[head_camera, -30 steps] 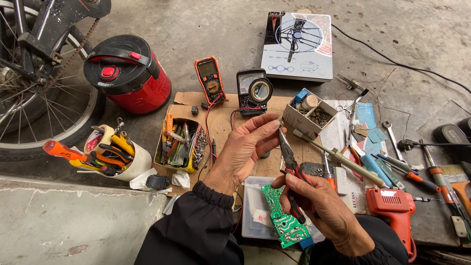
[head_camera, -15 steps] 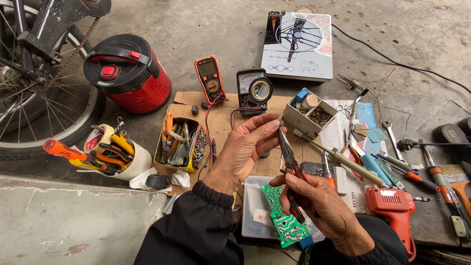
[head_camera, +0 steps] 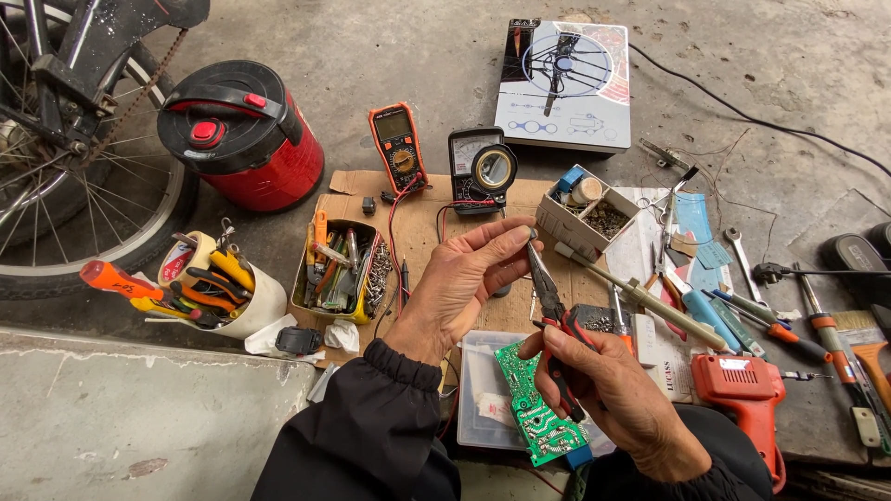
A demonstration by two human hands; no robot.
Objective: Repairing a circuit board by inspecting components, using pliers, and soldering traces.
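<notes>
Up close, the right hand (head_camera: 617, 399) grips red-and-black needle-nose pliers (head_camera: 554, 311) and a green circuit board (head_camera: 536, 416), fingers closed around both. The left hand (head_camera: 464, 283) pinches a tiny part, hard to make out, at the plier tips.

Even, soft daylight, fairly bright; shadows faint and diffuse; mild sheen on red canister (head_camera: 243, 139) lid; focus sharp throughout; wide-angle bending at frame edges

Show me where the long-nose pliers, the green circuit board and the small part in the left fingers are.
red-handled long-nose pliers (head_camera: 549, 295), head view, metal neck
green circuit board (head_camera: 534, 416), head view, middle
small grey part (head_camera: 532, 233), head view, whole piece
</notes>
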